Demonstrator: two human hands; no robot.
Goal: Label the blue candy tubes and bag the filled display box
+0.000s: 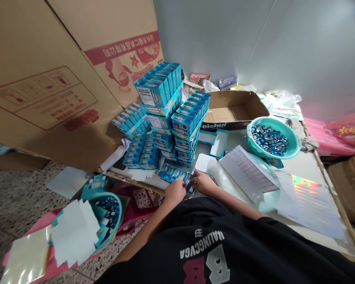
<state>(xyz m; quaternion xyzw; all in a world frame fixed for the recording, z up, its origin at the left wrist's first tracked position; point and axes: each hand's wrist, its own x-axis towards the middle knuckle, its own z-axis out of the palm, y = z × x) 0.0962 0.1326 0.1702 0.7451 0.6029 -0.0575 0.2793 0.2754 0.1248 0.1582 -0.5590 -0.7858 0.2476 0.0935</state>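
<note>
At the table's near edge, my left hand (176, 190) and my right hand (203, 183) meet over a small blue carton (191, 187). The fingers of both are bent and pinched on it; the fingertips are small in view and partly hidden. Just left of them lies a row of similar blue cartons (172, 172) with round openings. Behind, trays of blue cartons marked "CARAMELO" (185, 125) are stacked several layers high. Lower groups of cartons (149, 157) stand left of the stacks. Blue trays (219, 142) lie behind my right hand.
A turquoise basin (296, 146) of blue-and-silver wrapped pieces stands at right, near an open cardboard box (235, 112). Printed sheets (248, 171) lie beside my right forearm. Large cartons (85, 75) rise at left. Below, another basin (117, 225) and white cards (73, 230) sit low.
</note>
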